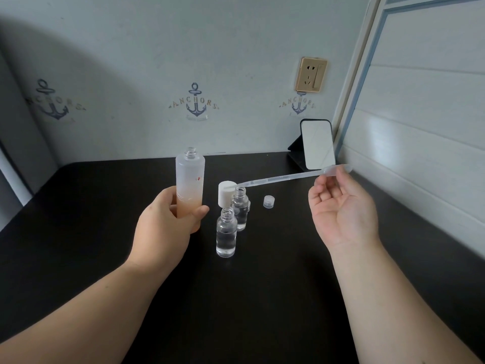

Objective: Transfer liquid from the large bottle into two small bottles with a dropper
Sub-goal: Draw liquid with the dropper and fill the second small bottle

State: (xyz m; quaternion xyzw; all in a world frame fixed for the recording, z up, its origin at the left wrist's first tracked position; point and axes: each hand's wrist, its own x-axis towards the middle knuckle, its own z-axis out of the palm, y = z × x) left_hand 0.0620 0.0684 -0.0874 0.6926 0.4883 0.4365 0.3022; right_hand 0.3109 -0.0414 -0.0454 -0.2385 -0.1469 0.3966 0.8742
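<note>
I am seeing the left hand (168,227) gripping the upright large bottle (190,187); the right hand (338,206) is pinching the dropper (288,177), its tip lying over the far small bottle (240,208), behind the near small bottle (226,233).

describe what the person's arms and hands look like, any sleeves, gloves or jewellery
Both arms are bare from the bottom edge of the picture up to the wrists: no sleeves in view. The left hand and the right hand wear no gloves, and no rings, watch or bracelet show on the sides facing the camera. No markings show on either forearm.
</note>
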